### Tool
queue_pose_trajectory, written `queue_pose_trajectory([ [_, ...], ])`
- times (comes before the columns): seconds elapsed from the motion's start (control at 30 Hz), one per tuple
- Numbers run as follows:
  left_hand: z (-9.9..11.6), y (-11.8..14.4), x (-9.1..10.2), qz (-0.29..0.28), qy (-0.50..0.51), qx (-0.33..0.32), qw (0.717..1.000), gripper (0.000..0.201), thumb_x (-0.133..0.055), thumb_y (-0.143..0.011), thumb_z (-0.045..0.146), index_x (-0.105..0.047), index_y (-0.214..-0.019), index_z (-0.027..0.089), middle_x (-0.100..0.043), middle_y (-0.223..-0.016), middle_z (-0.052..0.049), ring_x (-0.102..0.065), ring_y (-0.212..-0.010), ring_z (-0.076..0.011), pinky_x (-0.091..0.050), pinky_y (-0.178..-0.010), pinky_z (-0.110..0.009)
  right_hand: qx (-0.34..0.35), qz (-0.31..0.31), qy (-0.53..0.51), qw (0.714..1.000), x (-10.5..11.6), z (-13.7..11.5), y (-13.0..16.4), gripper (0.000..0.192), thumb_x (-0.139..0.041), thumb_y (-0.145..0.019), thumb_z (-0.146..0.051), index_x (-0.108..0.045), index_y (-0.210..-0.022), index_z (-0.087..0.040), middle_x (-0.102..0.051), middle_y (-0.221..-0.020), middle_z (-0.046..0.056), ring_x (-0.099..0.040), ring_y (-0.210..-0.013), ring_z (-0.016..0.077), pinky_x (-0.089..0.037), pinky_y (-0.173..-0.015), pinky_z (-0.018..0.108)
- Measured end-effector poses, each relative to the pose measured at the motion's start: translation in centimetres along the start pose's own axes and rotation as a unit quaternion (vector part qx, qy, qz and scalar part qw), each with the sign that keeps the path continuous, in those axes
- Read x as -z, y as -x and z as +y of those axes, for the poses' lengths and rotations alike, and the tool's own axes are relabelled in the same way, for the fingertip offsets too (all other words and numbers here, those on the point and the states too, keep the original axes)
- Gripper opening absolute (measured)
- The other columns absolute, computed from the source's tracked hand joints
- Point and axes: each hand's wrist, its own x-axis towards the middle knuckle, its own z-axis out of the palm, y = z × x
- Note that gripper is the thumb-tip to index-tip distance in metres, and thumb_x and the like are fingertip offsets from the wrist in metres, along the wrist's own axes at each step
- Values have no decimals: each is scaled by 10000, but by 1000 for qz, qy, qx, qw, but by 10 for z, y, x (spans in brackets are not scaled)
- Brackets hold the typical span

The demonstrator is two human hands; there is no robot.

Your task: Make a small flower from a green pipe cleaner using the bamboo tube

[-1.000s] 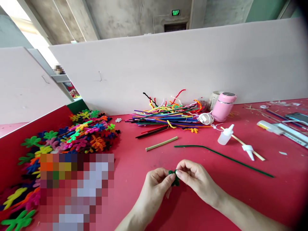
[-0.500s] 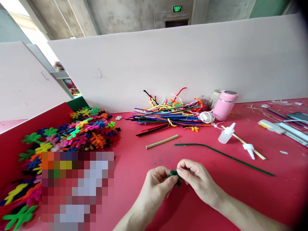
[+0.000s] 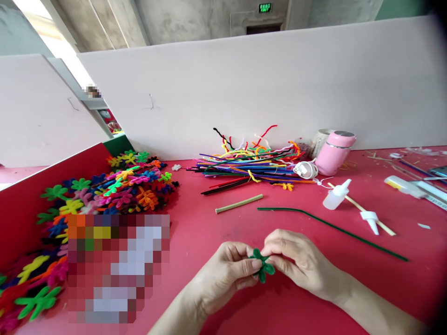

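Observation:
A small dark green pipe-cleaner flower (image 3: 261, 264) is pinched between both hands just above the red table (image 3: 216, 242). My left hand (image 3: 223, 274) grips it from the left with thumb and fingers. From the right, my right hand (image 3: 300, 263) holds it at the fingertips. Its looped petals stick out below and above my fingers. A long dark green pipe cleaner (image 3: 331, 228) lies on the table beyond my right hand.
A heap of coloured pipe-cleaner flowers (image 3: 115, 190) fills the left side. Straight pipe cleaners (image 3: 251, 170) are stacked by the back wall, next to a pink cup (image 3: 335, 152). A wooden stick (image 3: 239, 204), a small glue bottle (image 3: 335, 195) and a white cap (image 3: 370, 219) lie nearby.
The green flower has been turned so its petals show more fully between my fingers. Both hands sit slightly lower and nearer to me; the view has shifted a little.

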Motion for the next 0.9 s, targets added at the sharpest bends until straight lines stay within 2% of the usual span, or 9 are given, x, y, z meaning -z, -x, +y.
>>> queue_pose_trajectory([
  [0.17, -1, 1, 1, 27, -39, -4, 999, 188, -735, -582, 230, -603, -638, 107, -589, -603, -21, -505, -546, -77, -310, -504, -172, 25, -7, 102, 994, -4, 0, 3, 103, -381, -894, -199, -479, -868, -189, -544, -800, 44, -502, -705, 159, -397, -648, 285],
  [0.27, -1, 1, 2, 12, -102, -27, 994, 186, -689, -634, 261, -587, -655, 108, -546, -564, -3, -388, -474, -50, -222, -447, -180, 16, -12, 106, 994, -6, -1, 3, 109, -352, -896, -184, -448, -845, -193, -522, -780, 37, -487, -686, 157, -392, -629, 279],
  [0.37, 2, 2, 1, 8, -202, -58, 978, 171, -630, -686, 267, -574, -657, 108, -501, -555, 17, -320, -480, -53, -212, -452, -194, 6, -24, 107, 994, -8, -2, 3, 115, -330, -889, -158, -411, -816, -195, -487, -749, 26, -468, -665, 155, -380, -609, 276],
  [0.47, 4, 3, -3, 33, -325, -107, 939, 150, -573, -717, 232, -550, -617, 123, -435, -530, 44, -326, -510, -71, -249, -481, -204, -17, -34, 112, 993, -12, -1, 4, 122, -320, -875, -146, -372, -779, -202, -446, -717, 11, -441, -630, 152, -362, -582, 273],
  [0.57, 4, 5, -7, 78, -438, -156, 882, 121, -514, -737, 162, -543, -622, 142, -460, -559, 37, -371, -539, -85, -284, -511, -206, -66, -32, 93, 993, -17, 0, 4, 120, -320, -864, -140, -348, -768, -208, -414, -700, -4, -415, -596, 142, -342, -553, 260],
  [0.67, 3, 6, -11, 108, -512, -204, 828, 147, -480, -741, 119, -514, -602, 152, -462, -576, 30, -388, -548, -91, -299, -525, -206, -125, -27, 30, 991, -19, -4, 2, 129, -318, -866, -137, -341, -761, -208, -404, -688, -19, -402, -586, 127, -333, -546, 241],
  [0.73, 1, 6, -12, 108, -537, -228, 805, 165, -457, -754, 116, -504, -599, 152, -459, -584, 22, -388, -550, -95, -303, -528, -210, -161, -25, -17, 986, -19, -6, 0, 150, -315, -879, -155, -342, -740, -206, -397, -666, -30, -391, -584, 119, -328, -547, 231],
  [0.83, -2, 4, -13, 112, -534, -236, 804, 163, -453, -761, 130, -534, -620, 141, -482, -609, 2, -401, -570, -107, -307, -543, -222, -211, -28, -91, 973, -18, -7, -2, 189, -326, -896, -223, -367, -714, -198, -373, -627, -44, -354, -563, 107, -317, -534, 219],
  [0.9, -6, 1, -12, 141, -471, -213, 844, 144, -486, -751, 159, -556, -628, 133, -481, -593, 4, -397, -560, -106, -302, -531, -223, -241, -10, -146, 960, -18, -5, -4, 220, -350, -895, -287, -400, -705, -189, -355, -616, -48, -339, -555, 100, -312, -524, 212],
])
